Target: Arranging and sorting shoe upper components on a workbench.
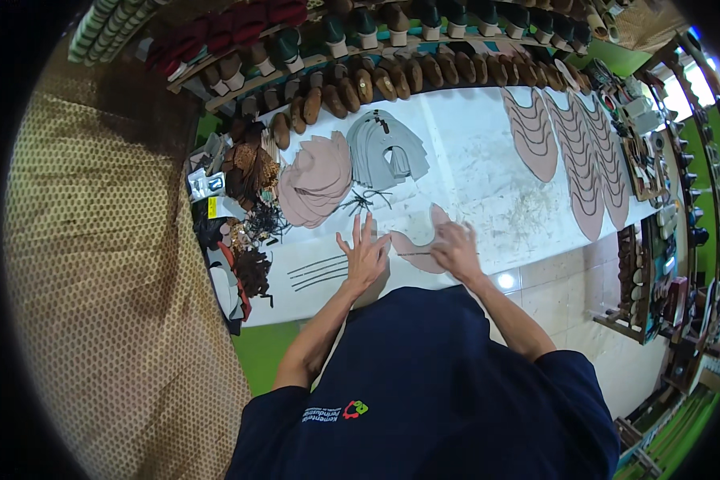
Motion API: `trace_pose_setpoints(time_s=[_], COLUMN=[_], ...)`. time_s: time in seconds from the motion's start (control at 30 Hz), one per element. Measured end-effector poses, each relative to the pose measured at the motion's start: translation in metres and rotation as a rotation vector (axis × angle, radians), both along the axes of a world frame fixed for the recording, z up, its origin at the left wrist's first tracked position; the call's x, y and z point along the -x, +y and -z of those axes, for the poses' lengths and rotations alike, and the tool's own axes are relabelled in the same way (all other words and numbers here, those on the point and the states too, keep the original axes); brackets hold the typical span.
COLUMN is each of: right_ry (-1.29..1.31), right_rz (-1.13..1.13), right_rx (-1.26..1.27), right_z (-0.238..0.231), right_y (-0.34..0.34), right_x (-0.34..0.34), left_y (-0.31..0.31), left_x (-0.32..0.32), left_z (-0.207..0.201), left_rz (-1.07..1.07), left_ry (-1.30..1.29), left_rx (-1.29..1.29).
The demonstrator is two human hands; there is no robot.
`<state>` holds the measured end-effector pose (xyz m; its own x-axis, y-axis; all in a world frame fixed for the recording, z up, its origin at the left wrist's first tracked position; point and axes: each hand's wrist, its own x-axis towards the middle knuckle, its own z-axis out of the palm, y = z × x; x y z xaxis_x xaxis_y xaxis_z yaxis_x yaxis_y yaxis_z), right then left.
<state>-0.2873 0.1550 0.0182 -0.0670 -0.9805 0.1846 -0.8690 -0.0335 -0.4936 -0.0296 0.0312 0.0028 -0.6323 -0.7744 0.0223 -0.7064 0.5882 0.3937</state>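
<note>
My left hand (pixel 366 258) rests on the white table with its fingers spread, beside the left tip of a pink curved shoe-upper piece (pixel 421 262). A thin dark strip (pixel 412 254) lies across that piece. At its right end the bent, closed fingers of my right hand (pixel 456 252) pinch or press on it; the exact grip is partly hidden and slightly blurred. To the left of my left hand, several more dark strips (pixel 316 274) lie side by side on the table.
Beyond my hands lie a pink stack (pixel 316 178) and a grey stack (pixel 372 152) of cut pieces, with dark scraps (pixel 366 200). Columns of overlapping pink pieces (pixel 578 164) lie at the right. Wooden shoe lasts (pixel 348 94) line the far edge; clutter crowds the left end.
</note>
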Motion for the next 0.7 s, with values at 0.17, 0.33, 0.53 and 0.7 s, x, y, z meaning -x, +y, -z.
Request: trace_pose_setpoints(time_s=[0.17,0.33,0.53,0.7], right_ry=[-0.006,0.069,0.057,0.066], right_rz=[-0.183,-0.214,-0.297,-0.263], right_rx=[0.037,-0.024,-0.026,-0.067], right_z=[0.005,0.019,0.018,0.017], right_y=[-0.039,-0.043,-0.042,-0.045], right_x=[-0.046,-0.052,-0.055,-0.06], left_y=[0.001,0.0,0.002,-0.001], left_x=[-0.002,-0.002,-0.002,-0.002], left_z=[0.0,-0.001,-0.001,0.003], left_rz=[0.005,0.0,0.054,0.06], left_ry=[-0.017,-0.05,0.002,-0.029], left_rx=[-0.002,-0.003,-0.014,-0.033])
